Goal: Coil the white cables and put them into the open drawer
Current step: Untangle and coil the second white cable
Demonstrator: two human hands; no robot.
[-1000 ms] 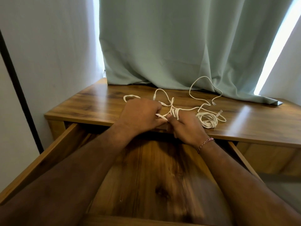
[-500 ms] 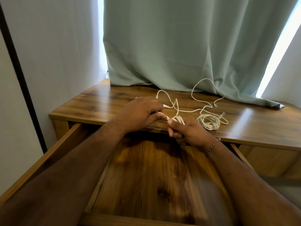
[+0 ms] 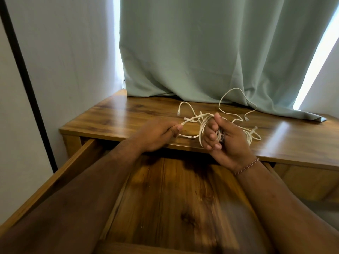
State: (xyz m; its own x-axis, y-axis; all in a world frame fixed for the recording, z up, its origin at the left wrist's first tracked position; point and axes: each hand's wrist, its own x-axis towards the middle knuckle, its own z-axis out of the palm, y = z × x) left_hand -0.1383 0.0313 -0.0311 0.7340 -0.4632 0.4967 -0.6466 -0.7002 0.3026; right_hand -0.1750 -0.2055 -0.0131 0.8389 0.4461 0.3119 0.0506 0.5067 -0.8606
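A white cable (image 3: 194, 118) is looped several times round the fingers of my right hand (image 3: 222, 138), which holds the loops palm up at the desk's front edge. My left hand (image 3: 157, 134) pinches the free strand of that cable between thumb and fingers, just left of the right hand. Another white cable (image 3: 236, 99) lies loose on the wooden desk top (image 3: 113, 116) behind my hands, with a small coil (image 3: 254, 136) partly hidden by my right hand. The open drawer (image 3: 183, 198) lies below my forearms, its wooden floor bare.
A pale green curtain (image 3: 201, 52) hangs behind the desk, its hem lying on the top at the back right. A white wall with a black vertical strip (image 3: 23, 74) stands to the left. The drawer's left side wall (image 3: 55, 176) runs toward me.
My right hand has turned palm up and lifted, with more cable loops round its fingers. My left hand has drawn away to the left, pulling the strand. The loop at the far left is gone.
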